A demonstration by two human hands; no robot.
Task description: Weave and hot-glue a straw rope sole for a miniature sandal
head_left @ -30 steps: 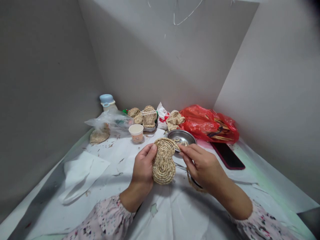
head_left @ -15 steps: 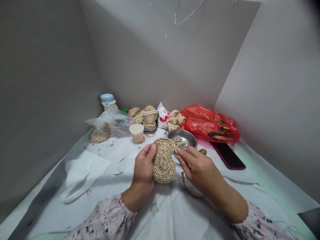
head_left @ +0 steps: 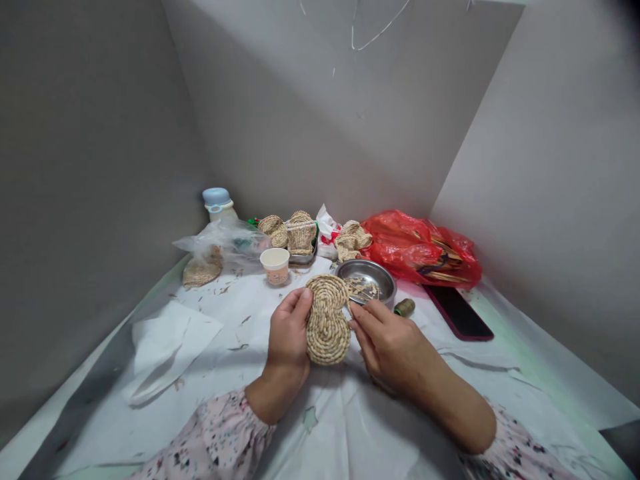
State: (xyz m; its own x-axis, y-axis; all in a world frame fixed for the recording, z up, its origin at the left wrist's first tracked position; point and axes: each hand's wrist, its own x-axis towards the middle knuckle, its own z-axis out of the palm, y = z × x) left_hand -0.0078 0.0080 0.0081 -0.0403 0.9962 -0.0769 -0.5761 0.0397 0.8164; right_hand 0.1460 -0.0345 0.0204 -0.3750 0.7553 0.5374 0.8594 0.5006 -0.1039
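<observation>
The left hand (head_left: 289, 337) clamped the coil (head_left: 328, 327) at its left edge; the right hand (head_left: 383, 340) pinched its cord (head_left: 349, 306). Beyond, a bowl (head_left: 383, 279) held scraps (head_left: 364, 291), near a spool (head_left: 405, 307).

View: head only | Position: higher than the metal bowl (head_left: 377, 275), on its near side, quite close | Direction: forward and down across the bowl | Coverage: until the back wall (head_left: 320, 133) behind it

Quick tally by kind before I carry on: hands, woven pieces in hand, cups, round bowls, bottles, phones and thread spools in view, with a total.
Hands: 2, left hand and right hand
Held woven piece: 1
Cup: 1
Round bowl: 1
Bottle: 1
Phone: 1
Thread spool: 1
Total: 8
</observation>
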